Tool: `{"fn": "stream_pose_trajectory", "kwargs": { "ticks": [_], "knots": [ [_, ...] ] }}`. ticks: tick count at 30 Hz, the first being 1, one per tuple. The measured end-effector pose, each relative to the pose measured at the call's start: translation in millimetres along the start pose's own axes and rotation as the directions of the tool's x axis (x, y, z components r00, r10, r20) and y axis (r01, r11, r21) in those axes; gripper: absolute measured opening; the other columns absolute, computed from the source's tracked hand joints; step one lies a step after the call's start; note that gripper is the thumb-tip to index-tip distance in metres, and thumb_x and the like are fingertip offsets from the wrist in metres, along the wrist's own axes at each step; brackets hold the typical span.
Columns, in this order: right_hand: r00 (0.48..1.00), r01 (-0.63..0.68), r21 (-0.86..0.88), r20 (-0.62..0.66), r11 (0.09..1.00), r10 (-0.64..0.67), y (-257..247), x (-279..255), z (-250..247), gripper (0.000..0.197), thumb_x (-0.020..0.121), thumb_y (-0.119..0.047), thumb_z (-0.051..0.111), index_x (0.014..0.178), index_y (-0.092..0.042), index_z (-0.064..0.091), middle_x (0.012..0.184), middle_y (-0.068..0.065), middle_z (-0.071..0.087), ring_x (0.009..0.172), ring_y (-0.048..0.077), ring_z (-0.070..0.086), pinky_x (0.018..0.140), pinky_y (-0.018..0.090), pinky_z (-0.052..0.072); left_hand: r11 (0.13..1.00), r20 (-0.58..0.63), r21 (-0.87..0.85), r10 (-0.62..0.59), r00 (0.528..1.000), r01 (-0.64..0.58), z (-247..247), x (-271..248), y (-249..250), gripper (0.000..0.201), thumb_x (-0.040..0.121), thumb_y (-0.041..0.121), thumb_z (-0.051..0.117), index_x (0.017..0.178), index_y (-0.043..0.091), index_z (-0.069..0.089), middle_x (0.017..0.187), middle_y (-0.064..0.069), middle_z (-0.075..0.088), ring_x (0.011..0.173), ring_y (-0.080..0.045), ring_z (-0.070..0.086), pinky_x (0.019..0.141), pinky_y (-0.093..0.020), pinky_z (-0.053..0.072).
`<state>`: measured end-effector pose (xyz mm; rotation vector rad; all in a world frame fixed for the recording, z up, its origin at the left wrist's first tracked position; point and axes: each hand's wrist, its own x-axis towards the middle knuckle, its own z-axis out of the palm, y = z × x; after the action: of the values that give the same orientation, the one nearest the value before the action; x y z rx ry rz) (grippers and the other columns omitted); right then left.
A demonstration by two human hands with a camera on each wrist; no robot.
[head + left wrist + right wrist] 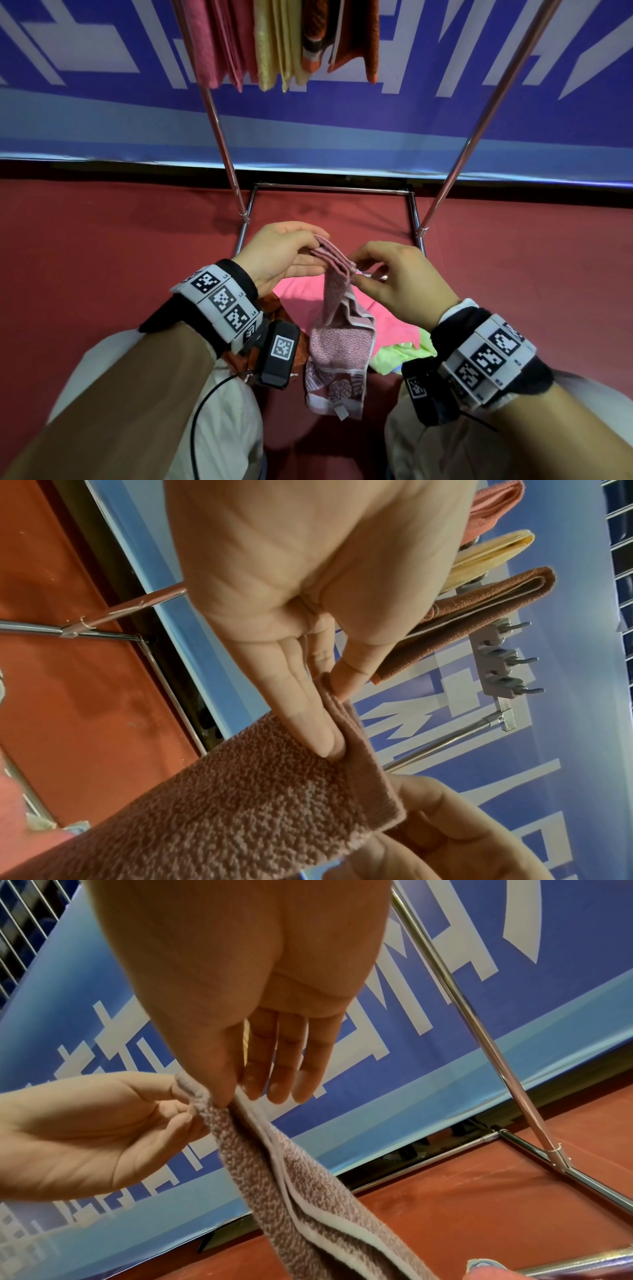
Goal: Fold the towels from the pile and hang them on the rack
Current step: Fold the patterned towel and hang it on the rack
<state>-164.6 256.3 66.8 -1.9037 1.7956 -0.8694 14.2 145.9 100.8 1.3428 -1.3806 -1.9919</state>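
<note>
The left hand [277,253] and right hand [400,277] are being pinched, close together, onto the doubled top edge of the mauve towel [339,346], apparently so that its layers are squared; the towel is being suspended above the pile [397,329], in front of the rack [222,137], where folded towels [274,41] are hanging.

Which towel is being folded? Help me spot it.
Find the metal rack on the red surface. Near its base, the left hand and right hand pinch a towel: dusty pink, white-trimmed, unlike the bright pink towel and green towel beneath.
</note>
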Motion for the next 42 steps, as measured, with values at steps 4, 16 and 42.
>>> {"fn": "stream_pose_trajectory", "kwargs": {
  "ticks": [4,16,42],
  "knots": [
    [0.999,-0.001,0.027,0.037,1.0,0.0,-2,-1,0,0.036,0.08,-0.036,0.085,0.11,-0.024,0.068,0.093,-0.016,0.065,0.087,0.003,0.06,0.077,0.031,0.054,1.0,-0.028,-0.021,0.006,1.0,-0.007,-1,1,0,0.023,0.095,-0.004,0.049,0.094,0.008,0.069,0.084,-0.015,0.072,0.063,-0.02,0.072,0.061,-0.027,0.062],
    [0.988,-0.081,0.091,-0.124,0.993,0.092,-4,0,-2,0.012,0.088,-0.025,0.077,0.093,-0.017,0.07,0.081,-0.008,0.069,0.075,0.007,0.063,0.07,0.029,0.053,0.995,0.001,0.073,0.067,0.998,-0.067,0,-1,2,0.019,0.096,0.001,0.053,0.095,0.007,0.07,0.077,-0.015,0.073,0.058,-0.02,0.07,0.056,-0.024,0.059],
    [0.946,-0.03,0.746,-0.194,0.665,0.26,-24,0,-40,0.015,0.084,-0.01,0.071,0.098,-0.006,0.073,0.083,-0.003,0.077,0.076,0.006,0.069,0.067,0.022,0.057,0.848,0.067,0.042,0.525,0.848,-0.528,4,-21,12,0.007,0.09,0.002,0.066,0.088,0.008,0.069,0.075,0.004,0.072,0.073,-0.005,0.064,0.079,-0.018,0.055]
  ]
}}
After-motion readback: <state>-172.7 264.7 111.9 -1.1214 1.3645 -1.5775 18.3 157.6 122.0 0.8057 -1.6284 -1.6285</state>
